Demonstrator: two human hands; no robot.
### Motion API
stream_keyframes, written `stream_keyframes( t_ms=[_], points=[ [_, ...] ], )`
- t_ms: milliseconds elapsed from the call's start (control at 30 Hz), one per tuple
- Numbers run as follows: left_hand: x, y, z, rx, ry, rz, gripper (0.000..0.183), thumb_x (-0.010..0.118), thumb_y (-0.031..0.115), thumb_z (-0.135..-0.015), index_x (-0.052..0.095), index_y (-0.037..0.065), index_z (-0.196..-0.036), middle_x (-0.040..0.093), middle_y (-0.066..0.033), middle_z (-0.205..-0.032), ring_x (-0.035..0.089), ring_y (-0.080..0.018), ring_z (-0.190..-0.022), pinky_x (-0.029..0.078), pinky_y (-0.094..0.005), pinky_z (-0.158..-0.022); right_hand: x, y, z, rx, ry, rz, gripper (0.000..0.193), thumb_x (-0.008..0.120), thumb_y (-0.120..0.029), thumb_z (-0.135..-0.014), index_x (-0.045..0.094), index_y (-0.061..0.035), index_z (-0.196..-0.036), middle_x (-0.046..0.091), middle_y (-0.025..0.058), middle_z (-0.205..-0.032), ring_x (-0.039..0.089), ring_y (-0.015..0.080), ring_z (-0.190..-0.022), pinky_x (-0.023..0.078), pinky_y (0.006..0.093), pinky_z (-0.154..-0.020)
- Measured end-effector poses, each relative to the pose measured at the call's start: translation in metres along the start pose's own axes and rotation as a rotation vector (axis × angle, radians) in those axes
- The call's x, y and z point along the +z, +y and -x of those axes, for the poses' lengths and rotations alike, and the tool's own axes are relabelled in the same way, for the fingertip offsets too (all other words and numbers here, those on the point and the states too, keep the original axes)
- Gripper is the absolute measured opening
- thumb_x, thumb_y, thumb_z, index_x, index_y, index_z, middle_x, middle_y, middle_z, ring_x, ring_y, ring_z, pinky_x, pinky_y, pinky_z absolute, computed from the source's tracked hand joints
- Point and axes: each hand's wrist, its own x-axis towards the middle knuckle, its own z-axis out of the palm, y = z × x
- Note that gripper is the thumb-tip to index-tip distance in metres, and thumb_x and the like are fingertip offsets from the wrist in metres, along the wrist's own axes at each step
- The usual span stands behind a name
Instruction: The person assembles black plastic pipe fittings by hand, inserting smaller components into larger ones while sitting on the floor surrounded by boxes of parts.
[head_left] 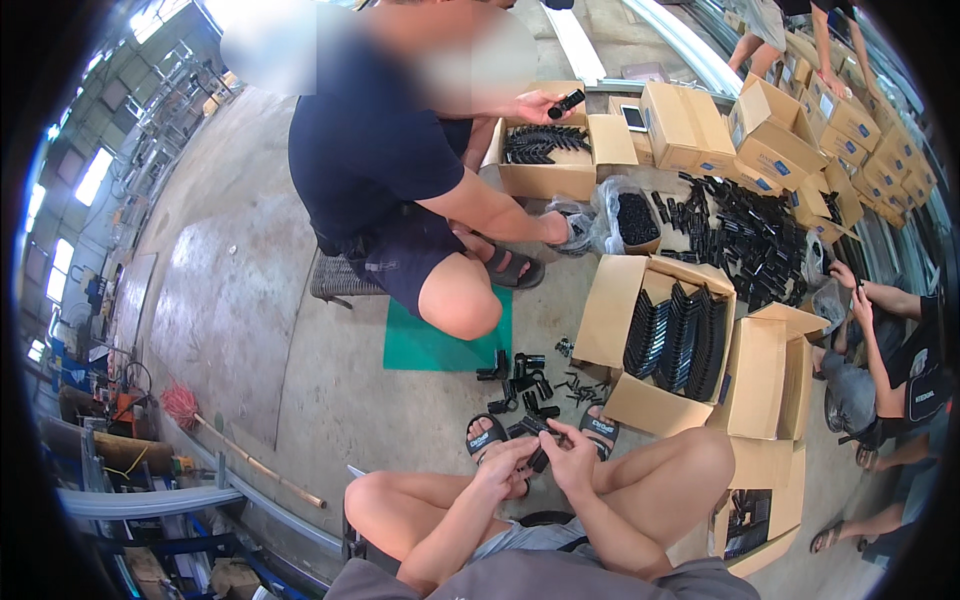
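Between my knees both hands hold a black tubular pipe joint point(538, 425). My left hand point(506, 468) is closed on its left side, and my right hand point(570, 462) pinches it from the right. Fingers cover part of the joint. Just beyond my hands, several similar black joints point(520, 378) lie loose on the floor. Beside them is a scatter of small dark screws or bolts point(583, 388). To the right, an open cardboard box point(600, 310) holds rows of black joints packed side by side.
A co-worker in dark clothes point(365, 150) sits ahead on a low stool, holding a black joint point(567, 103). A green mat point(440, 345) lies below. A large heap of black joints point(745, 235) and stacked cartons point(690, 130) are beyond. A broom point(260, 460) lies left.
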Motion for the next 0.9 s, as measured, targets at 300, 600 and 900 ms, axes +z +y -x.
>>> stream_keyframes(
  t_ms=[300, 600, 900],
  points=[
    [-0.042, -0.017, -0.022, -0.074, 0.025, 0.015, 0.038, 0.062, 0.032, -0.096, 0.058, 0.008, -0.125, 0.057, -0.005, -0.128, 0.051, -0.0183, -0.123, 0.049, -0.0444, -0.096, 0.006, 0.0, 0.002, -0.02, -0.026, 0.175, 0.032, 0.076, -0.02, -0.081, 0.073, -0.0013, -0.106, 0.065, -0.0014, -0.073, 0.05, 0.0036, -0.062, 0.04, 0.0212, -0.054],
    [-0.024, 0.0, -0.004, -0.059, 0.011, -0.056, 0.02, 0.063, 0.026, -0.094, 0.064, 0.01, -0.107, 0.065, 0.0017, -0.095, 0.061, -0.0083, -0.085, 0.049, -0.0294, -0.07, 0.007, 0.009, 0.002, -0.038, -0.047, 0.148, 0.031, 0.077, -0.021, -0.08, 0.074, -0.0019, -0.105, 0.064, -0.0016, -0.07, 0.05, 0.0037, -0.059, 0.04, 0.0211, -0.053],
    [-0.03, 0.004, 0.002, -0.152, 0.004, 0.037, 0.015, 0.069, 0.023, -0.092, 0.065, 0.013, -0.102, 0.063, 0.0035, -0.092, 0.059, -0.0104, -0.092, 0.048, -0.0399, -0.088, 0.005, 0.002, 0.005, -0.09, -0.052, 0.206, 0.031, 0.078, -0.022, -0.08, 0.074, -0.0023, -0.104, 0.064, -0.0014, -0.067, 0.05, 0.0031, -0.058, 0.04, 0.0218, -0.052]
  ],
)
